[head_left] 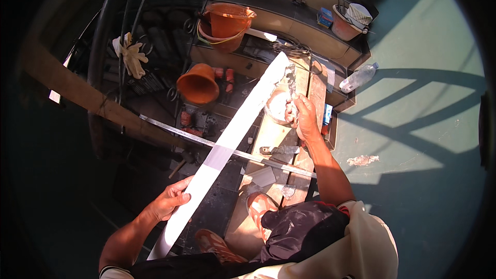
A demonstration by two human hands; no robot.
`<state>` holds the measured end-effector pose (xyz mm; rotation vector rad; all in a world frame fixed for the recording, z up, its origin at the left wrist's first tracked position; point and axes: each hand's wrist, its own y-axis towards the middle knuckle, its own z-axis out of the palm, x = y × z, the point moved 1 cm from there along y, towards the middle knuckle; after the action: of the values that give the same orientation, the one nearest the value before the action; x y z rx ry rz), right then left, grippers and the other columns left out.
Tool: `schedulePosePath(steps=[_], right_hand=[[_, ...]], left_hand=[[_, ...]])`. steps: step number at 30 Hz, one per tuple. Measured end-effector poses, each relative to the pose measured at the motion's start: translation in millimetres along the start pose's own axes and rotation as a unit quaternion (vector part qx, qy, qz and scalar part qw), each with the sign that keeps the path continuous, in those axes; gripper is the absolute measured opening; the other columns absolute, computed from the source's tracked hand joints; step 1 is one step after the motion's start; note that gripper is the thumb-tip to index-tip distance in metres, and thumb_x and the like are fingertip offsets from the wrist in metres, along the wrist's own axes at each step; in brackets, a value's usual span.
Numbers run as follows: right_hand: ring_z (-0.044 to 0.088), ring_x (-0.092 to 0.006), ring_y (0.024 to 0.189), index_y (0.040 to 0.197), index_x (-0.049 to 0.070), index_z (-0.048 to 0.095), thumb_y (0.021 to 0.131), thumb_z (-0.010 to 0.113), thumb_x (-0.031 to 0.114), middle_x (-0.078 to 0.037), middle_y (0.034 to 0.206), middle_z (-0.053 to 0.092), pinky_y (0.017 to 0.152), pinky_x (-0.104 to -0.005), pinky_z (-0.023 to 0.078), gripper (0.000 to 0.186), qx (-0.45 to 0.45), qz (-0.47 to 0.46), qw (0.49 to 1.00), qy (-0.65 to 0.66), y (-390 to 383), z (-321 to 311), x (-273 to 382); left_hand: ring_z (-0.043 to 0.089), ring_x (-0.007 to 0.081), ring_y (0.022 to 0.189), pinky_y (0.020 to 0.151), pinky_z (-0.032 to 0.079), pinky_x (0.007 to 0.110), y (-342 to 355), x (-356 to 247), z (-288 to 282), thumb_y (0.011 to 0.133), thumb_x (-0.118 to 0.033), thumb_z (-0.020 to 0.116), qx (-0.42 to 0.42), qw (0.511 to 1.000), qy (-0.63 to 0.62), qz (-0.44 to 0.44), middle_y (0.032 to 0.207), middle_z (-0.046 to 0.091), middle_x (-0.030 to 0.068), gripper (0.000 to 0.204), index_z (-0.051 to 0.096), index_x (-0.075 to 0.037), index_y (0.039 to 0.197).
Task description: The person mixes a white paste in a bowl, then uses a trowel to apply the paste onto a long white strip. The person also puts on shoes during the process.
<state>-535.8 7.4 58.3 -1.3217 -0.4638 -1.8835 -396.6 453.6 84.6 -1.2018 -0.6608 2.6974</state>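
My left hand [169,201] grips the near part of a long white strip [219,155], thumb on top, fingers beneath. The strip slants away to the far right, and its far end is smeared with whitish paste. My right hand [306,118] is closed around a paste-covered putty knife [291,80], its blade against or close beside that far end; exact contact is hard to tell. Below it, partly hidden, a round tub [276,106] of white paste stands on a wooden plank [273,133]. A second flat-bladed scraper [281,150] lies nearer on the plank.
A thin metal bar [268,161] crosses beneath the strip. Orange buckets [227,20] and an orange pot [198,84] stand at far left near a railing [106,31] with gloves [132,57]. A plastic bottle [359,77] lies right, on the step edge by the green floor [413,124].
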Motion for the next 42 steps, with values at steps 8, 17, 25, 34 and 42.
schedulePosePath(steps=[8,17,25,34,42], right_hand=[[0.06,-0.0147,0.069,0.111,0.003,0.061,0.111,0.054,0.024,-0.006,0.084,0.059,0.058,-0.0288,0.047,0.021,-0.135,-0.171,0.961,-0.171,1.7,-16.0,-1.3],[0.064,-0.0354,0.093,0.148,0.006,0.06,0.094,0.065,-0.011,-0.018,0.103,0.061,0.08,-0.0385,0.053,0.058,-0.177,-0.476,0.683,-0.525,17.9,39.4,3.2],[0.059,-0.0315,0.094,0.143,0.005,0.065,0.086,0.073,-0.011,-0.015,0.1,0.06,0.084,-0.0415,0.05,0.059,-0.08,-0.446,0.729,-0.513,-36.2,35.2,-44.8],[0.057,-0.0316,0.094,0.146,0.007,0.063,0.086,0.076,-0.005,-0.014,0.103,0.058,0.084,-0.0407,0.049,0.063,-0.09,-0.446,0.715,-0.53,-15.0,68.8,-8.4],[0.061,-0.0129,0.074,0.115,0.002,0.06,0.113,0.051,0.022,-0.006,0.091,0.064,0.067,-0.0261,0.05,0.022,0.065,-0.131,0.98,-0.132,-45.5,57.5,-24.0]], left_hand=[[0.075,0.0137,0.07,0.059,0.068,0.033,1.8,4.8,-3.3,0.097,-0.039,0.074,0.011,1.0,-0.022,0.012,0.104,0.073,0.0094,0.092,0.025,0.0,0.163],[0.075,0.0138,0.067,0.058,0.067,0.033,8.3,-10.6,7.7,0.098,-0.04,0.073,0.017,1.0,0.009,0.011,0.099,0.072,0.008,0.094,0.02,0.001,0.164],[0.074,0.0138,0.066,0.058,0.067,0.034,13.7,-18.7,8.4,0.096,-0.046,0.074,0.002,0.999,0.004,0.05,0.095,0.07,0.0061,0.097,0.021,-0.001,0.164],[0.072,0.0121,0.064,0.058,0.066,0.032,15.3,-22.3,7.2,0.097,-0.047,0.072,-0.023,0.998,0.044,0.043,0.093,0.068,0.0045,0.093,0.025,-0.002,0.164],[0.072,0.0122,0.062,0.058,0.066,0.032,5.7,-10.1,-11.6,0.102,-0.04,0.066,-0.048,0.996,-0.047,0.059,0.088,0.07,0.0032,0.08,0.027,-0.007,0.164]])
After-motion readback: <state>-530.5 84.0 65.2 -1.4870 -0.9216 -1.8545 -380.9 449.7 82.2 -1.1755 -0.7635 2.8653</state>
